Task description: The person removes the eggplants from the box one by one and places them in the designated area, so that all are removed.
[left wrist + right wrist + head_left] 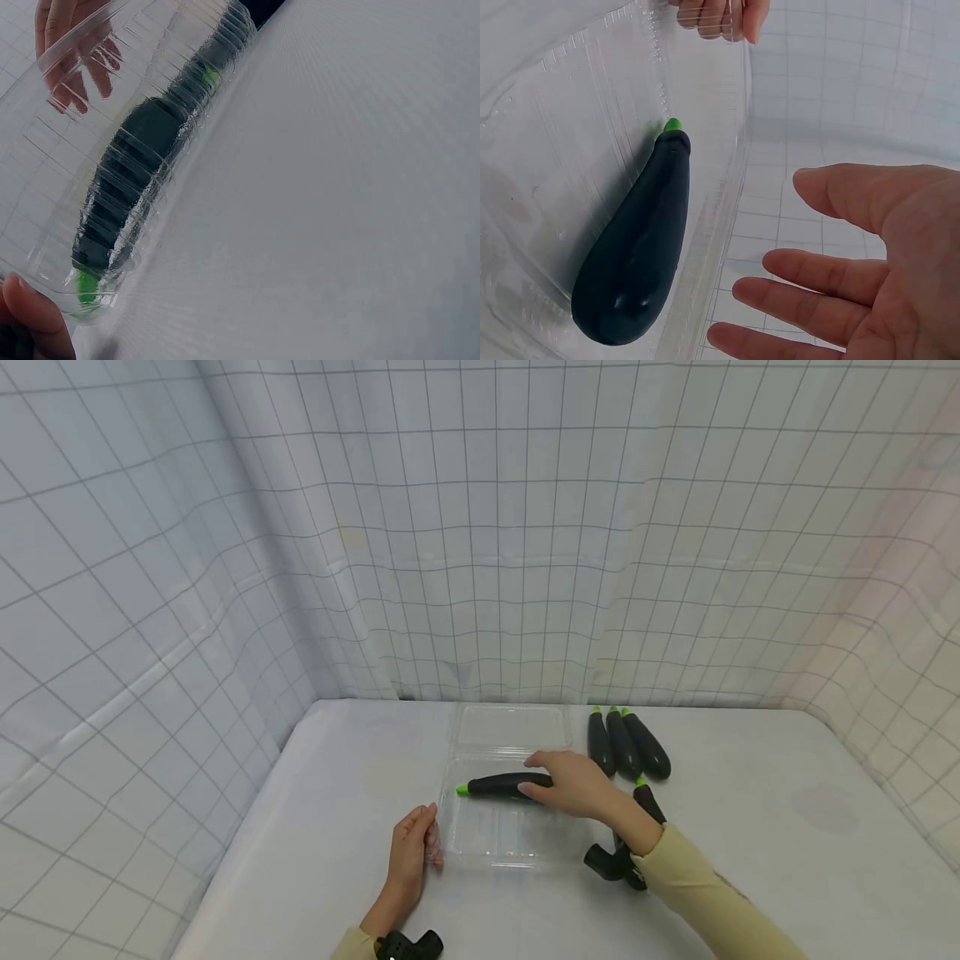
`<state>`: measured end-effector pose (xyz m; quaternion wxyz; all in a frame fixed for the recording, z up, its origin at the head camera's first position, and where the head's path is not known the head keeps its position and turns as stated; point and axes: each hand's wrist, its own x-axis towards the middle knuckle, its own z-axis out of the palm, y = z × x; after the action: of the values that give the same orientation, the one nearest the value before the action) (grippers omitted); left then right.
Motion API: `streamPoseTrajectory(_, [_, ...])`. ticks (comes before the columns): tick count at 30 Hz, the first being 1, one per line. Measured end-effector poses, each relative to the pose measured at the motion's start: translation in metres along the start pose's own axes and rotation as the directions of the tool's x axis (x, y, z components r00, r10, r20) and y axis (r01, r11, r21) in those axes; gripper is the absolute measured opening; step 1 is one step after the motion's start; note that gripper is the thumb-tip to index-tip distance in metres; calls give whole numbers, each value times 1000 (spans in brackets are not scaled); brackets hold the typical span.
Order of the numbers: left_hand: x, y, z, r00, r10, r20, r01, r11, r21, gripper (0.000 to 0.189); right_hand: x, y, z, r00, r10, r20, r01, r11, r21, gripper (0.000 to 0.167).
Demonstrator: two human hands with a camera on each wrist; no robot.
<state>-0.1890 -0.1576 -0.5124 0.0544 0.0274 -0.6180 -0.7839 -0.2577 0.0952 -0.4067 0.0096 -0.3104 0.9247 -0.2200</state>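
A dark eggplant [498, 785] with a bright green tip lies crosswise in a clear plastic clamshell box [472, 835], its tip to the left. Above the eggplant's thick end is my right hand [573, 783], fingers spread and holding nothing. The right wrist view shows a gap between those fingers [802, 300] and the eggplant [634, 247]. At the box's left side, my left hand [411, 852] grips the edge, thumb [37, 315] at the corner and fingers seen through the plastic. The box's lid [513, 725] lies folded back behind it.
Three more eggplants [624, 745] lie side by side at the back right. Another eggplant [648, 802] is partly hidden under my right forearm. The white table [337, 793] ends at a gridded white curtain [510, 568] behind and at the sides.
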Motion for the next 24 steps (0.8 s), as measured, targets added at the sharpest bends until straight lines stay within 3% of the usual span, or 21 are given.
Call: streamPoseTrajectory(24, [1, -4, -1, 1000, 20, -4, -20, 1000, 21, 44, 26, 1, 13, 987, 11, 158, 1, 997, -77, 38])
